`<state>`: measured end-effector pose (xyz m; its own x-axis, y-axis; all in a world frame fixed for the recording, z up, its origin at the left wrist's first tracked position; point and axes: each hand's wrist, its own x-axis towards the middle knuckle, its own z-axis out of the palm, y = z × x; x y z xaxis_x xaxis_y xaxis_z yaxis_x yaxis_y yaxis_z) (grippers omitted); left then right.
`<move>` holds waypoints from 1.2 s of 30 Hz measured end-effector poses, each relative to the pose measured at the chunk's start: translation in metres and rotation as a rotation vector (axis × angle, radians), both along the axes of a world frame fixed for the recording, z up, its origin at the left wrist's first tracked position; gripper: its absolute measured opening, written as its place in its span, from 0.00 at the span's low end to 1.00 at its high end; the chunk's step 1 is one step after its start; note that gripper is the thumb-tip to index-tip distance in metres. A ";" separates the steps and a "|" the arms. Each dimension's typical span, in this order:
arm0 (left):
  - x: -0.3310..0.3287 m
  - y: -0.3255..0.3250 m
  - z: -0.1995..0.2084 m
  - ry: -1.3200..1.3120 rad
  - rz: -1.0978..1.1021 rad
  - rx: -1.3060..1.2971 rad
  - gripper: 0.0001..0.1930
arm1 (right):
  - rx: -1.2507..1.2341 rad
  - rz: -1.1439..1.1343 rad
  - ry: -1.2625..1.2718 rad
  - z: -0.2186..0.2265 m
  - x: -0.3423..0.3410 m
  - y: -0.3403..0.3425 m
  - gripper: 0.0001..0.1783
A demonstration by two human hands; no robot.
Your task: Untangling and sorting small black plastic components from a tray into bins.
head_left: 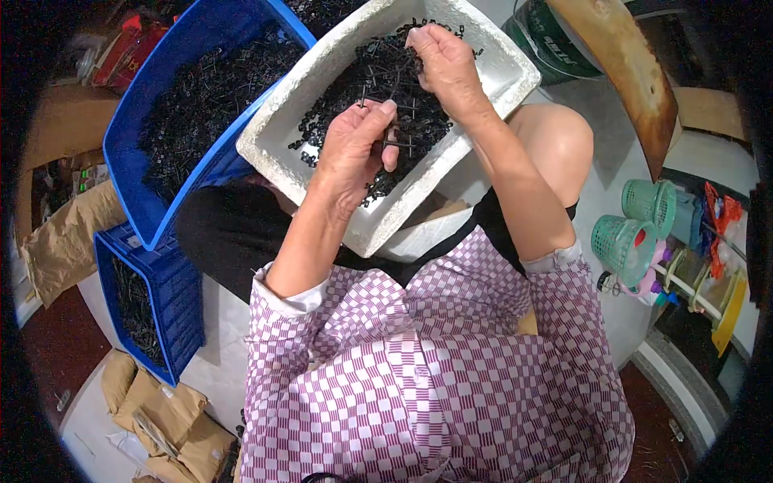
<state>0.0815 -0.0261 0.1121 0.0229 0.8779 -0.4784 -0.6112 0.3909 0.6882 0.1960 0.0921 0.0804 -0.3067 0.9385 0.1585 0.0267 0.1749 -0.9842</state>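
**Hands Working Over White Foam Box (506,58)**

The left hand (348,149) is pinching slim black pieces (400,144) in its grip above the box's middle. Loose black parts (425,127) are lying beneath. The right hand (452,68) is curling near the far corner, its grip unclear.

Parts (366,72) in box (501,68), ctr; tub (131,133) L of box; crate (179,298) nr tub; bucket (541,44) behind box, R; baskets (620,245) far R.

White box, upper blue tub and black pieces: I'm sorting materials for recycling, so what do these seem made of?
White box: looks like polystyrene foam, matte, with a pebbly, uneven rim.
Upper blue tub: probably moulded plastic, smooth, its thin rim evenly coloured.
Black pieces: perhaps plastic or dark-coated metal; mostly dull, too small to tell.
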 end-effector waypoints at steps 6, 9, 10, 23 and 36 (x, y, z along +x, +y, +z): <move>0.009 -0.006 0.009 0.096 -0.059 -0.070 0.08 | -0.594 -0.038 0.424 0.004 0.022 0.022 0.12; 0.007 -0.009 0.000 0.067 -0.018 -0.043 0.07 | -0.624 0.065 0.410 0.005 0.023 0.015 0.12; 0.005 -0.008 -0.002 0.069 -0.012 -0.043 0.07 | -0.640 0.118 0.402 0.007 0.022 0.011 0.12; 0.013 0.001 -0.009 0.236 -0.031 -0.002 0.09 | -0.609 0.208 0.296 0.005 0.003 -0.005 0.11; -0.007 0.004 -0.006 -0.005 0.143 -0.064 0.09 | -0.847 0.213 0.475 0.005 0.006 -0.012 0.08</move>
<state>0.0745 -0.0218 0.1063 -0.0971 0.8402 -0.5335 -0.6673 0.3427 0.6613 0.2019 0.0804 0.0849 -0.5603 0.7313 -0.3889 -0.3533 -0.6357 -0.6863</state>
